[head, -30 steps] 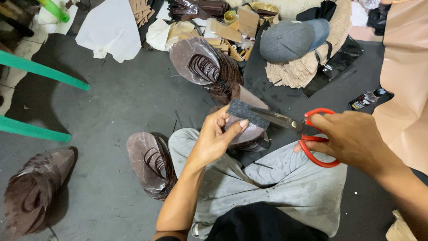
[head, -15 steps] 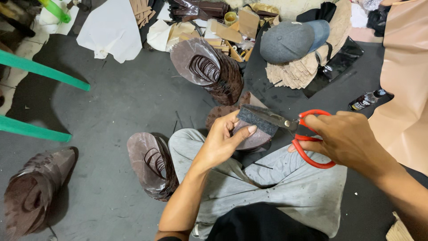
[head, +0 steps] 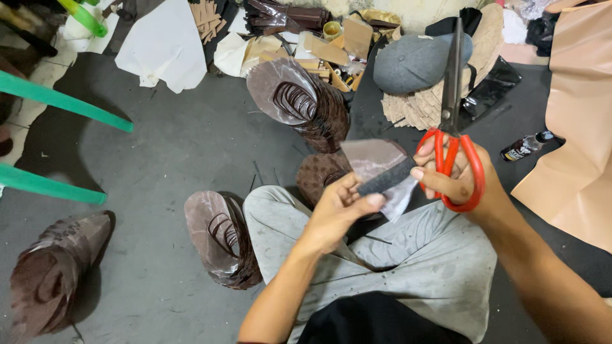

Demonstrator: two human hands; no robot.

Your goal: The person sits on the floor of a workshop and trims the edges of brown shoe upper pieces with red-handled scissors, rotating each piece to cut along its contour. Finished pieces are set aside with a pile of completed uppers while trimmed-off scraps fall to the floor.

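Head view: grey concrete floor, tan leather sheet at 3 o'clock. Stacks of cut brown leather pieces at 12, 8 and far 8. Grey cap at 1 o'clock. Right hand closed through red-handled scissors, blades shut, pointing to 12. Left hand pinches brown leather piece at centre, thumb and fingers closed on its lower edge; right fingertips touch its dark strip.
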